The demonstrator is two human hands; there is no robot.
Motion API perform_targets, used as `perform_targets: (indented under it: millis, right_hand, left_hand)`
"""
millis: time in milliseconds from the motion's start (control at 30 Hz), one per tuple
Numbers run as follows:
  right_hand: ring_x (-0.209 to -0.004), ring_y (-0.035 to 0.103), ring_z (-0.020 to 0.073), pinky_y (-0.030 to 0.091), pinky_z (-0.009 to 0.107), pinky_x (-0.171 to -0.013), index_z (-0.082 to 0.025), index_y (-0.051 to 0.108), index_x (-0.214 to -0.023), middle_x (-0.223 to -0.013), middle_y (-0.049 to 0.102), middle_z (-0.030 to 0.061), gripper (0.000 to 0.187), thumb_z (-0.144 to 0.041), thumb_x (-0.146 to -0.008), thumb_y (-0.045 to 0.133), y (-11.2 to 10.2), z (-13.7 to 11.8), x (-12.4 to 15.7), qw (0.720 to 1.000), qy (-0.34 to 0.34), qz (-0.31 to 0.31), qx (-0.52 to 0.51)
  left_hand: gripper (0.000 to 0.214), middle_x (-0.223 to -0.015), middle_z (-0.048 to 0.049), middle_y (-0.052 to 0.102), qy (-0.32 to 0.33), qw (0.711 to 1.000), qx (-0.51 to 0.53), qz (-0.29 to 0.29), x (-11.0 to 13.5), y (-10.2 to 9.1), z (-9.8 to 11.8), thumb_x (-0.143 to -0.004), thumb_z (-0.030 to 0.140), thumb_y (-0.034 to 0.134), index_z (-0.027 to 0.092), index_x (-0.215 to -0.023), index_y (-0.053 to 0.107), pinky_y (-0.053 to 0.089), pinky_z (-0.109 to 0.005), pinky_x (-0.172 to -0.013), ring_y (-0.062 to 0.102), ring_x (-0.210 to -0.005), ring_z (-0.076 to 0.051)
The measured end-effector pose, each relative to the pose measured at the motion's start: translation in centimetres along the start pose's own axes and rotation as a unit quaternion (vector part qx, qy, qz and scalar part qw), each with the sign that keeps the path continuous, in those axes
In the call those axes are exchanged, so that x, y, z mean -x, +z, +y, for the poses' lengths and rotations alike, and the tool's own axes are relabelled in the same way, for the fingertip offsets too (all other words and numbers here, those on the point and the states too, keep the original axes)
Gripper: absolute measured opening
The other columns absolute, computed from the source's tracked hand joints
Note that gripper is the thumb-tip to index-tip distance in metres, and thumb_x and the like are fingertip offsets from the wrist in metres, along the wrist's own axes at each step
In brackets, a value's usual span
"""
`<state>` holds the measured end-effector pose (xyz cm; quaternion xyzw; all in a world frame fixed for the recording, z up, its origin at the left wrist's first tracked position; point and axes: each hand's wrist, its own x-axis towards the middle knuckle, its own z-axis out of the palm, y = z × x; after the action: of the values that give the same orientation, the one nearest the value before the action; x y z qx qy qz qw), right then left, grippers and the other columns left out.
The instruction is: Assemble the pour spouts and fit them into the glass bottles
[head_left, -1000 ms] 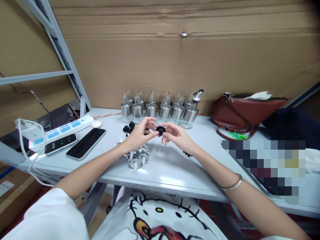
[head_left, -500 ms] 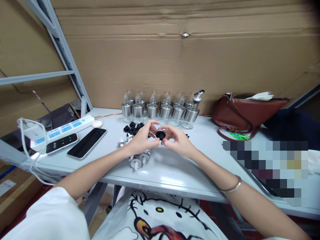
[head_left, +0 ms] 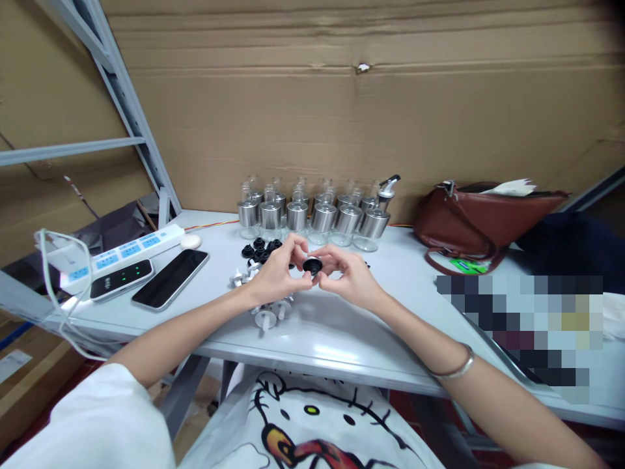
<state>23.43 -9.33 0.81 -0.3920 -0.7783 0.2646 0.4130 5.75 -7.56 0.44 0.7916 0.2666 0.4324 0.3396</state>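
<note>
big wall of cardboard (head_left: 342,111) filling the whole top half of the frame, grey metal shelf frame (head_left: 122,111) slanting down the upper left. grey table (head_left: 342,326) across the middle. brown leather bag (head_left: 481,218) at the right, slumped against the cardboard. white power strip (head_left: 124,251) at the left edge of the table, with a black phone (head_left: 170,279) and a smaller black device (head_left: 122,280) with green lights just below it. row of little glass bottles with metal collars (head_left: 312,215) lined up in the centre, back against the cardboard. bunch of white-and-metal spouts (head_left: 268,316) lying just below the hands, small pile of black stoppers (head_left: 261,249) just above the left wrist. left hand (head_left: 278,273) and right hand (head_left: 349,277) meeting at frame centre, above the table, fingertips of both pinched on one black stopper (head_left: 312,265) held between them. thin bangle (head_left: 452,368) on the right wrist, lower right.
</note>
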Motion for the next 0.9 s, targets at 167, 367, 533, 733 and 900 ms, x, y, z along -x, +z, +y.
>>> perform_targets:
  millis: [167, 367, 533, 733, 900]
  right_hand:
    - [-0.053, 0.056, 0.0104, 0.043, 0.021, -0.057, -0.015, 0.061, -0.091, -0.060, 0.062, -0.0020, 0.029, -0.016, -0.062, 0.054, 0.0, -0.1, 0.0, 1.000, 0.003, 0.007, -0.006]
    - [-0.054, 0.060, 0.0122, 0.045, 0.023, -0.057, -0.014, 0.061, -0.092, -0.062, 0.064, 0.0000, 0.029, -0.017, -0.064, 0.055, 0.1, -0.1, 0.1, 1.000, 0.001, 0.022, -0.006]
    - [-0.053, 0.060, 0.0124, 0.046, 0.024, -0.057, -0.015, 0.061, -0.094, -0.062, 0.064, -0.0005, 0.030, -0.016, -0.065, 0.056, 0.1, -0.3, 0.3, 1.000, -0.008, 0.026, -0.005]
    - [-0.052, 0.059, 0.0116, 0.046, 0.023, -0.059, -0.017, 0.058, -0.095, -0.056, 0.061, -0.0040, 0.031, -0.013, -0.064, 0.054, 0.1, 0.0, 0.3, 0.999, -0.030, 0.030, 0.016]
    - [-0.063, 0.062, 0.0117, 0.047, 0.021, -0.053, -0.020, 0.053, -0.107, -0.086, 0.069, 0.0030, 0.036, -0.013, -0.072, 0.052, -0.1, 0.7, 0.0, 0.998, -0.054, 0.004, 0.018]
  left_hand:
    - [0.031, -0.078, 0.0051, 0.041, 0.011, 1.000, -0.020, 0.014, 0.0, 0.0, -0.2, -0.066, 0.017, 0.058, 0.022, -0.085, 0.033, 0.043, -0.021, -0.066, 0.048, -0.067, -0.007]
    - [0.031, -0.075, 0.0054, 0.038, 0.033, 0.998, -0.043, 0.016, 0.0, 0.0, 0.0, -0.067, 0.017, 0.055, 0.022, -0.081, 0.028, 0.043, -0.022, -0.066, 0.046, -0.066, -0.008]
    - [0.030, -0.075, 0.0053, 0.037, 0.066, 0.996, -0.058, 0.013, 0.0, -0.2, 0.4, -0.069, 0.016, 0.054, 0.022, -0.080, 0.027, 0.043, -0.023, -0.064, 0.045, -0.066, -0.008]
    - [0.029, -0.078, 0.0041, 0.043, 0.134, 0.983, -0.128, 0.016, -0.1, -0.3, -0.1, -0.071, 0.014, 0.054, 0.022, -0.089, 0.033, 0.041, -0.020, -0.060, 0.046, -0.065, -0.008]
    - [0.033, -0.086, 0.0008, 0.047, 0.203, 0.957, -0.203, 0.040, -0.2, -0.5, -0.8, -0.074, 0.011, 0.053, 0.021, -0.101, 0.037, 0.043, -0.021, -0.062, 0.049, -0.070, -0.009]
